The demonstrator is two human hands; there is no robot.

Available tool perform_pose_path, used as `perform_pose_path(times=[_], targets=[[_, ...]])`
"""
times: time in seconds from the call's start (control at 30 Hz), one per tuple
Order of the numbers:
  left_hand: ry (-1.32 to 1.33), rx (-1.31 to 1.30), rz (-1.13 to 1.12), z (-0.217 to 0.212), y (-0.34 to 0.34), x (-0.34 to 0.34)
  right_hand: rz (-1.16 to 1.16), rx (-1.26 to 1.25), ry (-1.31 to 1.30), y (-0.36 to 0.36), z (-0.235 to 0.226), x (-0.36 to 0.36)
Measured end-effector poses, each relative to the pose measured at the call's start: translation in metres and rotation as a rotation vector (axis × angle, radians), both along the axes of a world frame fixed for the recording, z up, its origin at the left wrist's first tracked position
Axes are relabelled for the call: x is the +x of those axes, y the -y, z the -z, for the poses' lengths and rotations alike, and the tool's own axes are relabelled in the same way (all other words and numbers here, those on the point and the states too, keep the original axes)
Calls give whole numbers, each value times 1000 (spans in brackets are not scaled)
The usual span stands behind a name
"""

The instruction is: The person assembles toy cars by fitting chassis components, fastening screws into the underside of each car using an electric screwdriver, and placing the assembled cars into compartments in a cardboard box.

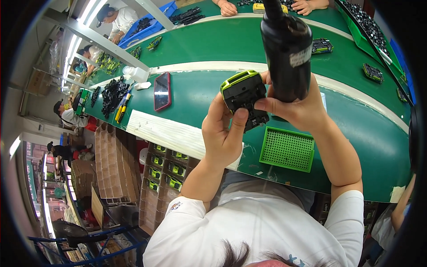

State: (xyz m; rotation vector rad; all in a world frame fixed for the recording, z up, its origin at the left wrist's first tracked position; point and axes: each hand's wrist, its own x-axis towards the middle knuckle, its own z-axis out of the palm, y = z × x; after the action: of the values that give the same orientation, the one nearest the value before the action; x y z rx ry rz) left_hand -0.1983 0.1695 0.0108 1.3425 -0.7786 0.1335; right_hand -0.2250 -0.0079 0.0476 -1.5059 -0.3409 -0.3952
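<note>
A toy car (243, 94) with a lime-green rim and black underside is held up above the bench, its underside facing me. My left hand (223, 133) grips its left and lower side, with the thumb pressed on the black base. My right hand (298, 109) closes on its right side, thumb tip on the black part and a fingertip at the far edge. A black electric screwdriver (287, 55) hangs in front of my right hand and hides most of its fingers. Whether that hand also touches the screwdriver, I cannot tell.
A green perforated tray (287, 149) lies near the bench edge. Left are a red-cased phone (162, 91), yellow-handled tools (122, 109) and black parts (115, 95). Beyond, a green belt (213, 42) carries toy cars. A divided box (167, 171) holds green cars below. Co-workers sit across.
</note>
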Motion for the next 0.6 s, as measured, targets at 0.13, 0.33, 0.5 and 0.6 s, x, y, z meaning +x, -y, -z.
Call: perform_pose_path(times=[0.13,0.33,0.5,0.6], targets=[[30,-59,-26,0,4,0,31,-39,29,-4,8,1],[-169,-156,33,0,3,3,12,-4,-80,-3,0,3],[-325,-213,64,-3,0,6,-54,-188,127,16,-8,-2],[-379,-197,45,2,-8,11,-135,-42,157,4,1,2]])
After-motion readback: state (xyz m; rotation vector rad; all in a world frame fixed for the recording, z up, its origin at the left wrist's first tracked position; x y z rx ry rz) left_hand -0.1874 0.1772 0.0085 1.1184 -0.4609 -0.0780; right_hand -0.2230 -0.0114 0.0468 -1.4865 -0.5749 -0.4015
